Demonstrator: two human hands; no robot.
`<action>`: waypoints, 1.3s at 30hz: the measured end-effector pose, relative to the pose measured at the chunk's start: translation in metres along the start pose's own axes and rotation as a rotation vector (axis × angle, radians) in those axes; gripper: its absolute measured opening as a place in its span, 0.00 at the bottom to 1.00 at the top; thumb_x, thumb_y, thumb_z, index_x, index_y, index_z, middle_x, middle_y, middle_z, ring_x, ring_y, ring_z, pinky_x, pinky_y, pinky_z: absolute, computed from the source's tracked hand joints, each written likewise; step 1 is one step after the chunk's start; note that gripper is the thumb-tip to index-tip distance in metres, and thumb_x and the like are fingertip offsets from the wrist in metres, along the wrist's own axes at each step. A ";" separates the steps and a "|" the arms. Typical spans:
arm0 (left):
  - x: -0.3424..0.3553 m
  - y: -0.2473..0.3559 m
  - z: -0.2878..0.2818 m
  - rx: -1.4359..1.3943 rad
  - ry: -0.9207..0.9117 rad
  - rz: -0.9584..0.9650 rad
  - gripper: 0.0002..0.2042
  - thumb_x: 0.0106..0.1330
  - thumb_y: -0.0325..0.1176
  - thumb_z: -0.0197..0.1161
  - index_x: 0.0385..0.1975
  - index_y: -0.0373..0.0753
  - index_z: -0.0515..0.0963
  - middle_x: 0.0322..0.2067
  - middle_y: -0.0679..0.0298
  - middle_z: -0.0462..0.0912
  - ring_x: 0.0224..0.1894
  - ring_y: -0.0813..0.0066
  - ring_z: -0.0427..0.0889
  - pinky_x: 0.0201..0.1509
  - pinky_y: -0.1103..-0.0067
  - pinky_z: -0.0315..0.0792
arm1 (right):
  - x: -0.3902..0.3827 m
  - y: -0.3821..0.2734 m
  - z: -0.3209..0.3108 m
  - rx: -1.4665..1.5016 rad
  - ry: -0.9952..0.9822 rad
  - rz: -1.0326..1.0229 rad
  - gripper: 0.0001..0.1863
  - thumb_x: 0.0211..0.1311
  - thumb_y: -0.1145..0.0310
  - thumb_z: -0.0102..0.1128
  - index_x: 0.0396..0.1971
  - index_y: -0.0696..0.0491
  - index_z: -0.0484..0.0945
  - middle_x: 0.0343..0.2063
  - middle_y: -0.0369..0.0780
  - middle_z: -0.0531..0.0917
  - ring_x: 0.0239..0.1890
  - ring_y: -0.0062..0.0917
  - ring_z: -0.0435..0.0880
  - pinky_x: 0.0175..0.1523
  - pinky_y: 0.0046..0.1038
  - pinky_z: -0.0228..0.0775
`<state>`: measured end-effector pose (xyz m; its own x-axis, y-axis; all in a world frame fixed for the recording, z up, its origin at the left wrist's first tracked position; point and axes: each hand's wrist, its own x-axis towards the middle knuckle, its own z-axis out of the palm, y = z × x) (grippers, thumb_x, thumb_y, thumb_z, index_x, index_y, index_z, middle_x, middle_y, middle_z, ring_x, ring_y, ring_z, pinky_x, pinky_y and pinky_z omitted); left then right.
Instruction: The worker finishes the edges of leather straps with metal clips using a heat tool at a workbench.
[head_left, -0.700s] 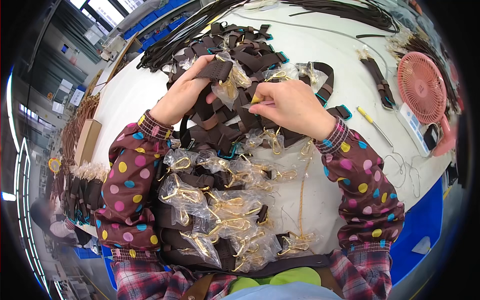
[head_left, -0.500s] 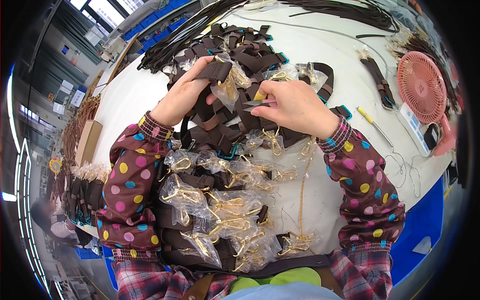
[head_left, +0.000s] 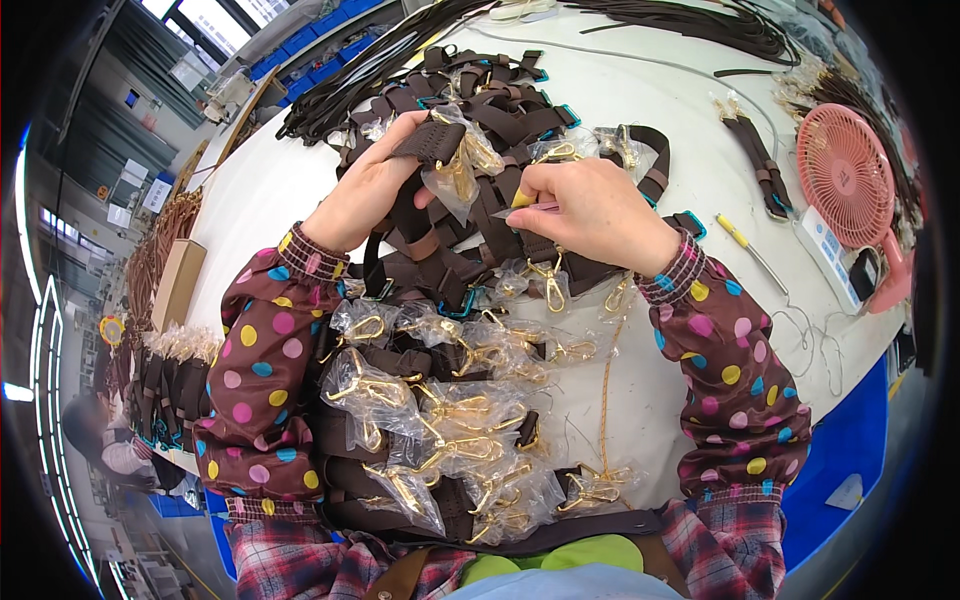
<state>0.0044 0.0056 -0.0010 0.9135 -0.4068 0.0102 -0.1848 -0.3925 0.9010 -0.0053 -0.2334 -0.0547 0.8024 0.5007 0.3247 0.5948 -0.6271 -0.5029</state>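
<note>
My left hand (head_left: pixel 352 202) is closed around a dark brown webbing strap (head_left: pixel 428 143), raising its stitched end above the pile. From that end hangs a gold snap hook (head_left: pixel 466 168) wrapped in clear plastic. To the right, my right hand (head_left: pixel 608 218) grips small thread snips (head_left: pixel 521 199) with a yellow part showing; their pointed blades face left, apart from the raised strap end. Under both hands lies a heap of brown straps (head_left: pixel 500 120) with teal buckles. Nearer me, several plastic-wrapped gold hooks (head_left: pixel 460 445) lie in rows on more straps.
A pink fan (head_left: pixel 845 175) stands at the right beside a white power strip (head_left: pixel 828 255). A yellow-handled tool (head_left: pixel 745 248) lies on the white table (head_left: pixel 660 400). Long dark strips (head_left: pixel 690 18) cover the far edge. A cardboard box (head_left: pixel 176 285) and bundled straps (head_left: pixel 175 395) are at left.
My right hand has tilted slightly, and less of the snips' blades shows now. My left hand and the strap in it stay in place.
</note>
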 end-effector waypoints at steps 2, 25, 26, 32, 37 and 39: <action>0.000 -0.001 -0.002 -0.002 -0.013 0.009 0.28 0.64 0.25 0.42 0.67 0.36 0.57 0.43 0.67 0.75 0.30 0.82 0.70 0.36 0.84 0.69 | -0.001 -0.001 -0.001 0.012 0.013 -0.001 0.17 0.52 0.54 0.65 0.29 0.54 0.80 0.24 0.41 0.84 0.30 0.38 0.83 0.35 0.36 0.72; 0.007 -0.005 -0.013 -0.427 0.042 -0.005 0.26 0.75 0.47 0.36 0.58 0.31 0.68 0.25 0.69 0.72 0.21 0.81 0.65 0.28 0.85 0.60 | 0.016 -0.002 0.009 0.076 0.202 0.000 0.20 0.53 0.52 0.64 0.31 0.56 0.79 0.23 0.43 0.83 0.28 0.39 0.83 0.33 0.36 0.72; 0.009 -0.005 -0.011 -0.428 0.037 -0.005 0.26 0.75 0.47 0.36 0.58 0.31 0.68 0.25 0.69 0.72 0.21 0.81 0.65 0.28 0.85 0.60 | 0.019 -0.002 0.011 0.056 0.203 -0.020 0.20 0.53 0.52 0.64 0.31 0.56 0.79 0.23 0.43 0.83 0.29 0.39 0.83 0.34 0.36 0.72; 0.005 -0.004 -0.018 -0.427 -0.012 0.022 0.22 0.74 0.44 0.39 0.56 0.35 0.70 0.28 0.66 0.77 0.23 0.80 0.71 0.32 0.83 0.66 | 0.026 -0.013 0.006 0.040 0.176 -0.054 0.21 0.52 0.51 0.65 0.30 0.56 0.80 0.23 0.45 0.83 0.30 0.40 0.83 0.35 0.38 0.72; 0.006 -0.003 -0.008 -0.402 0.096 -0.009 0.27 0.75 0.48 0.35 0.59 0.32 0.67 0.21 0.71 0.70 0.21 0.82 0.64 0.29 0.85 0.59 | 0.023 -0.009 0.002 0.063 0.177 -0.041 0.21 0.52 0.51 0.65 0.29 0.57 0.80 0.23 0.45 0.82 0.30 0.41 0.83 0.35 0.38 0.72; 0.006 -0.003 -0.010 -0.368 0.079 0.006 0.27 0.75 0.49 0.35 0.59 0.31 0.67 0.21 0.70 0.70 0.21 0.82 0.64 0.29 0.85 0.59 | 0.020 -0.013 -0.004 0.076 0.125 -0.001 0.20 0.52 0.52 0.65 0.29 0.56 0.80 0.22 0.45 0.82 0.30 0.40 0.82 0.35 0.37 0.72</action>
<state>0.0144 0.0126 0.0012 0.9405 -0.3377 0.0369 -0.0613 -0.0620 0.9962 0.0034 -0.2175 -0.0388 0.8046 0.4195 0.4202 0.5938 -0.5776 -0.5602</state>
